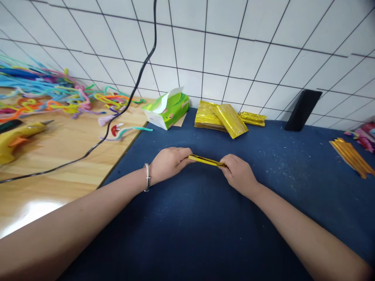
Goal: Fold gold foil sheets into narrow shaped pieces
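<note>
A narrow folded strip of shiny gold paper [207, 160] is stretched between my hands above the dark blue work surface [187, 234]. My left hand [172, 162], with a silver bangle at its wrist, pinches the strip's left end. At the right end, the fingers of my right hand [238, 173] are closed on the same strip. Just beyond the hands lies a stack of gold paper sheets [209, 115], with a loose gold sheet [232, 120] leaning across it. Folded gold paper [252, 118] sits to the right of the stack.
A green tissue pack [172, 109] stands by the tiled wall [219, 50]. On the wooden table [73, 175] are colourful pipe cleaners [55, 91] and a yellow glue gun [20, 140]. A black cable [140, 74] crosses the left side. Rightward are a black object [303, 110] and pleated gold paper [351, 157].
</note>
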`<state>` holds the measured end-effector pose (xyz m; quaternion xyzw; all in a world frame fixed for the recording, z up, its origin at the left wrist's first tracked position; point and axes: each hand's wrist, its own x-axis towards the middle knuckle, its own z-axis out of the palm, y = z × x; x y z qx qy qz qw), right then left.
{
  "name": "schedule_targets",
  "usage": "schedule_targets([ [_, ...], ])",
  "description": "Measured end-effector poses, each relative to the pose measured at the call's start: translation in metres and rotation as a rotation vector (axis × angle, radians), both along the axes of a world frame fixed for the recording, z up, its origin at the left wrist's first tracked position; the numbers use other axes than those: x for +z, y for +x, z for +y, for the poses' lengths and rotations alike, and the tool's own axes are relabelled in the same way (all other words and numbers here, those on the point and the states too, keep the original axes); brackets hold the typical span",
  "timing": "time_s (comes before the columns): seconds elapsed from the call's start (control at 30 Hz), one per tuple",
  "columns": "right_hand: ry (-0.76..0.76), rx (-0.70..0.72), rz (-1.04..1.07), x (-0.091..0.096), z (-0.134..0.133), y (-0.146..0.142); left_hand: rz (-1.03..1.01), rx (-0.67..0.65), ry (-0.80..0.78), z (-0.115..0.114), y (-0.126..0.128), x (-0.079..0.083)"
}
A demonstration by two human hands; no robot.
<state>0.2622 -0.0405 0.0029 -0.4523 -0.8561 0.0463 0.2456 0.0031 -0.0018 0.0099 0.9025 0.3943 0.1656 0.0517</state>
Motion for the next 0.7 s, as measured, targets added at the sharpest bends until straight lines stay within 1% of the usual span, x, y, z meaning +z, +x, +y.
schedule_targets([
  [0.07,0.027,-0.001,-0.015,-0.001,0.001,0.001,-0.030,-0.025,0.044,-0.001,0.001,0.001],
  [0.17,0.042,0.013,-0.033,-0.001,0.001,0.001,-0.080,-0.068,0.212,-0.006,0.005,0.006],
  [0.23,0.043,0.025,-0.044,0.000,0.001,0.000,-0.066,-0.127,0.322,-0.009,0.007,0.008],
  [0.33,0.040,0.028,-0.046,0.001,0.001,0.000,0.011,-0.220,0.405,-0.011,0.006,0.009],
  [0.47,0.036,0.033,-0.036,0.002,0.000,-0.001,0.073,-0.272,0.449,-0.011,0.001,0.009],
  [0.6,0.041,0.044,-0.026,0.002,0.000,0.000,0.101,-0.265,0.412,-0.010,0.000,0.011],
  [0.7,0.039,0.048,-0.024,0.003,0.000,0.000,0.146,-0.285,0.379,-0.010,0.001,0.011],
])
